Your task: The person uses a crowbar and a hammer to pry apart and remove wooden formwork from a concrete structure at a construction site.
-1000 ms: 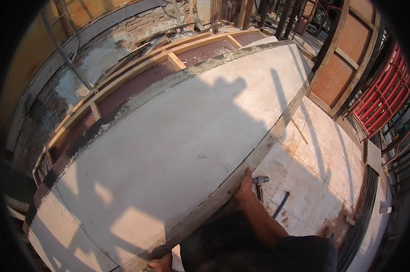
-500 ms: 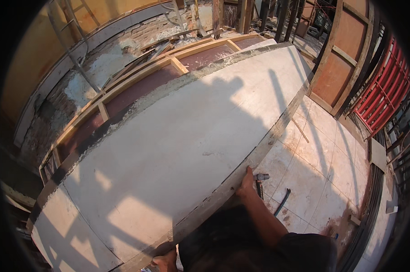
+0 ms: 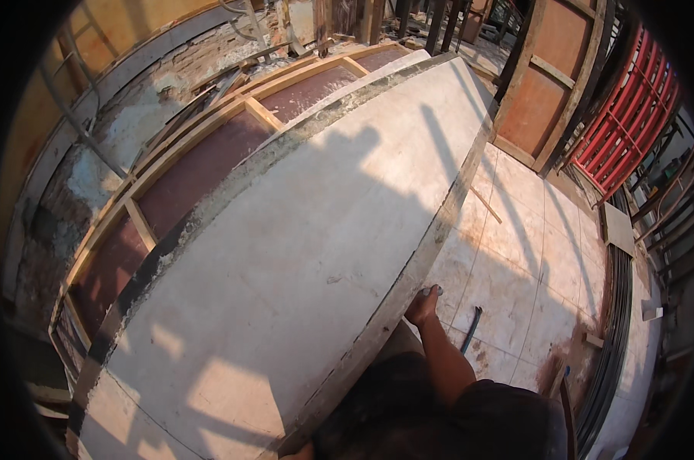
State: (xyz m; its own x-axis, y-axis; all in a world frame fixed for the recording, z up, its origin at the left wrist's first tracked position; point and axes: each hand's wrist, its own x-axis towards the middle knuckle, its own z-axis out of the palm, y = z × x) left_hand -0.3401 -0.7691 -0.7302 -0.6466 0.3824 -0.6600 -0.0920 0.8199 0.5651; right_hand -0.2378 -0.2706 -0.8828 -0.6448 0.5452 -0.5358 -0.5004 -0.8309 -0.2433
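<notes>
A large pale slab-like panel (image 3: 285, 238) with a rough grey border fills the middle, lying across in front of me. My right hand (image 3: 422, 307) is against its near edge, thumb pointing up and away from the panel, other fingers hidden. Right behind that thumb shows a hammer head (image 3: 439, 290) on the tiles; whether the hand touches it I cannot tell. Only a sliver of my left hand (image 3: 301, 452) appears at the lower rim beside the panel's near edge, its fingers out of sight. My leg (image 3: 399, 349) is close under the edge.
A dark pry bar (image 3: 472, 330) and a thin stick (image 3: 485, 205) lie on the tiled floor (image 3: 515, 268). Beyond the panel runs a wooden frame (image 3: 140, 222) with a maroon sheet. At right stand a framed wooden door (image 3: 550, 77), a red metal grille (image 3: 626, 115) and long dark bars (image 3: 609, 330).
The view has turned, shifting the surroundings left. My right hand has moved along and outward from the panel edge, its thumb now overlapping the hammer head. My left hand has sunk mostly out of view.
</notes>
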